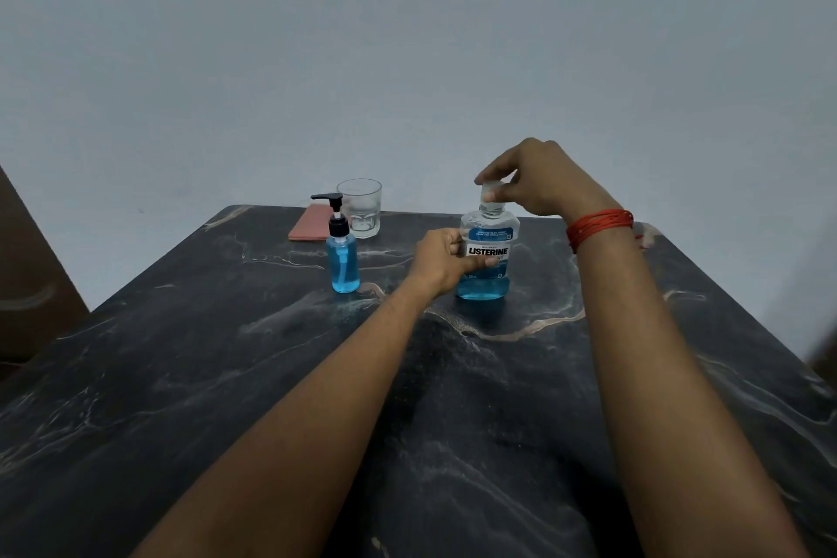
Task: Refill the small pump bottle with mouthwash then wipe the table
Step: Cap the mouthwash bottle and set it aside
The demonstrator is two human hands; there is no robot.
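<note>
The Listerine mouthwash bottle [488,261] stands upright on the dark marbled table [226,376], right of centre and toward the far edge; its blue liquid fills only the lower part. The left hand [441,258] is wrapped around the bottle's body from the left side, fingers curled over the label, steadying it; the right hand [539,179] is directly above, fingertips pinched around the clear cap [491,190] at the top of the neck; whether the cap is seated on the neck or already lifted free I cannot tell. A bundle of red thread [598,227] circles the right wrist.

The small pump bottle [343,249] stands upright to the left of the mouthwash bottle, apart from both hands, black pump in place and blue liquid inside; just behind it are an empty drinking glass [361,208] and a folded pink cloth [309,224], lying flat near the table's far edge.
</note>
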